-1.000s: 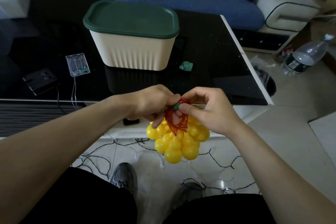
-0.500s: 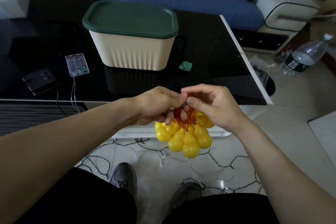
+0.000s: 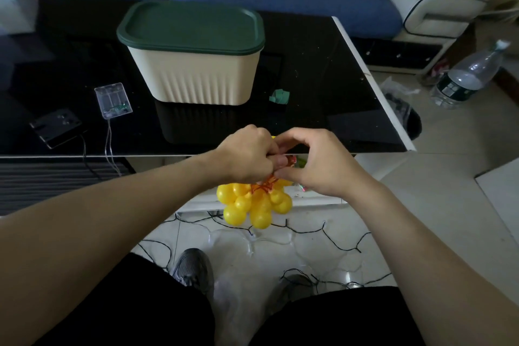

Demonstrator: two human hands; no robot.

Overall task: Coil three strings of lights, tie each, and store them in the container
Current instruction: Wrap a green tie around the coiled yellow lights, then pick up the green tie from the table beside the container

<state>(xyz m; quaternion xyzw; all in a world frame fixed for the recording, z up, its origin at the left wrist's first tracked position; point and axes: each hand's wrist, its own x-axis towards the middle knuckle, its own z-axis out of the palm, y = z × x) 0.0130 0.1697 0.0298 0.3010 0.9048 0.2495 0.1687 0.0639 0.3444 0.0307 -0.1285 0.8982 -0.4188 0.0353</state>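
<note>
A coiled string of yellow ball lights [image 3: 254,205] with orange wire hangs just below my two hands, over the table's front edge. My left hand [image 3: 247,159] grips the top of the bundle, fingers curled round the wire. My right hand [image 3: 317,166] pinches the wire and a small green tie beside the left fingers. The cream container [image 3: 193,76] with its dark green lid [image 3: 191,27] on stands closed on the black table [image 3: 323,98]. Black-wired and clear-wired light strings [image 3: 309,230] lie loose on the tiled floor.
A clear battery box [image 3: 113,100] and a black box [image 3: 55,128] lie at the table's left. A green tie scrap [image 3: 279,96] sits right of the container. A plastic bottle [image 3: 469,76] stands on the floor at right. My shoes [image 3: 192,267] rest among the wires.
Both hands have closed tighter over the top of the bundle and risen slightly toward the table edge. The orange wire loop is now mostly hidden by my fingers.
</note>
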